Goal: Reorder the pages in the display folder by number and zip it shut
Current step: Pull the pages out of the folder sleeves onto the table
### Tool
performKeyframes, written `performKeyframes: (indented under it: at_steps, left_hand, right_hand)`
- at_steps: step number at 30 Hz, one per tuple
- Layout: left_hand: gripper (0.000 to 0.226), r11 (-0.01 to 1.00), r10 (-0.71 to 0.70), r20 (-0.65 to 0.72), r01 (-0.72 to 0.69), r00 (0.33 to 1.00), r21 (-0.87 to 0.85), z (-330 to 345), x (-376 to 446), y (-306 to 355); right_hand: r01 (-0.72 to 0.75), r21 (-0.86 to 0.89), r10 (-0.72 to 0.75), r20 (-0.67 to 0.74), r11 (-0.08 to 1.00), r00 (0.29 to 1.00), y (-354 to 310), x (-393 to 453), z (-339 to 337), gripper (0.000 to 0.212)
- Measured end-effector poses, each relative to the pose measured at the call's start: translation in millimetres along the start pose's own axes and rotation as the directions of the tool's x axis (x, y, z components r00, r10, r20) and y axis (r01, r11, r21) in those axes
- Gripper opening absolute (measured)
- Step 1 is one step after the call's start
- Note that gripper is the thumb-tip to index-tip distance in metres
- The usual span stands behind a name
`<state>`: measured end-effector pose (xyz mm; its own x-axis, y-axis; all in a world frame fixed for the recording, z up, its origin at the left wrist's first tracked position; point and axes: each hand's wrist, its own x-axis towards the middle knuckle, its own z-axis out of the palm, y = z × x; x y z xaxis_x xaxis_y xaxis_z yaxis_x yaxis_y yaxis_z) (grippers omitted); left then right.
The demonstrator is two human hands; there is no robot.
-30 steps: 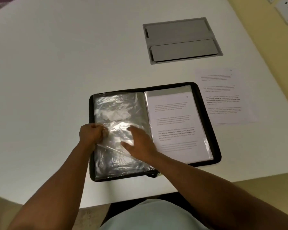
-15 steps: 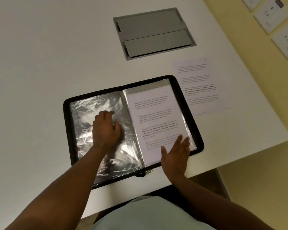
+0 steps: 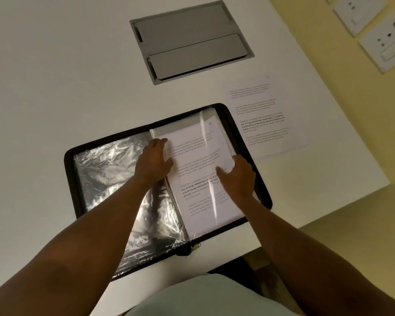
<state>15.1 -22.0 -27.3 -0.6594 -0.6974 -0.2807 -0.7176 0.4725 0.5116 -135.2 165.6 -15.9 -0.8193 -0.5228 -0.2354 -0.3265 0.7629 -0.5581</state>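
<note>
The black zip display folder [image 3: 263,197] lies open on the white table [image 3: 55,87]. Its left half shows empty, crinkled clear sleeves [image 3: 105,169]. The right half holds a printed page in a clear sleeve [image 3: 198,160], which sits slightly tilted with glare stripes across it. My left hand [image 3: 154,159] rests flat on the page's inner edge near the spine, fingers straight. At the sleeve's outer edge, my right hand [image 3: 237,176] grips it, thumb on top and fingers curled at the rim. A loose printed page [image 3: 260,119] lies on the table right of the folder. The zip pull [image 3: 195,247] hangs at the near spine.
A grey recessed cable hatch [image 3: 189,39] is set in the table behind the folder. The table's right edge [image 3: 351,124] runs diagonally close to the loose page, with a yellow wall and white sockets [image 3: 385,49] beyond. The folder's near corner reaches the table's front edge.
My left hand moved from the empty sleeves across to the inner edge of the right page. My right hand slid up from the page's bottom to its outer edge and took hold there.
</note>
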Motion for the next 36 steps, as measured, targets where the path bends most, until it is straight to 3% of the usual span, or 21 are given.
performKeyframes:
  at_steps: [8,13,17,21,25,28,31,33,36]
  left_hand:
    - [0.079,0.997,-0.083,0.049,0.083,0.995,0.008,-13,45,4]
    - [0.075,0.998,-0.057,0.022,0.057,0.998,-0.017,-22,68,14]
    - [0.048,0.999,-0.019,-0.018,0.018,1.0,-0.046,-28,87,23]
    - [0.005,0.981,-0.032,-0.077,0.016,0.997,-0.195,-34,93,27]
    - [0.006,0.974,-0.024,-0.096,0.002,0.995,-0.227,-36,90,23]
    - [0.012,0.966,-0.018,-0.138,-0.019,0.99,-0.257,-34,88,21]
    - [0.006,0.97,0.02,-0.158,-0.058,0.987,-0.237,-31,85,21]
    - [0.009,0.98,0.083,-0.195,-0.116,0.977,-0.164,-28,83,22]
    - [0.011,0.971,0.236,-0.323,-0.239,0.917,0.03,-20,78,20]
  right_hand:
    - [-0.034,0.077,0.012,0.269,0.996,0.963,-44,69,-24,0.043]
    - [0.079,0.002,-0.078,0.218,0.997,0.973,-64,88,-28,0.022]
    - [0.107,0.032,-0.112,0.234,0.994,0.966,-64,99,-39,0.044]
    - [0.11,-0.001,-0.105,0.297,0.994,0.949,-53,102,-43,0.04]
    - [0.042,0.011,-0.043,0.37,0.999,0.928,-49,112,-42,0.029]
    - [0.068,-0.035,-0.052,0.343,0.997,0.938,-68,119,-45,0.045]
    - [0.257,-0.055,-0.251,0.095,0.965,0.963,-98,125,-44,0.044]
    - [0.429,-0.022,-0.429,0.004,0.903,0.903,-122,130,-38,0.034]
    - [0.589,0.03,-0.587,0.146,0.807,0.796,-159,137,-25,0.024]
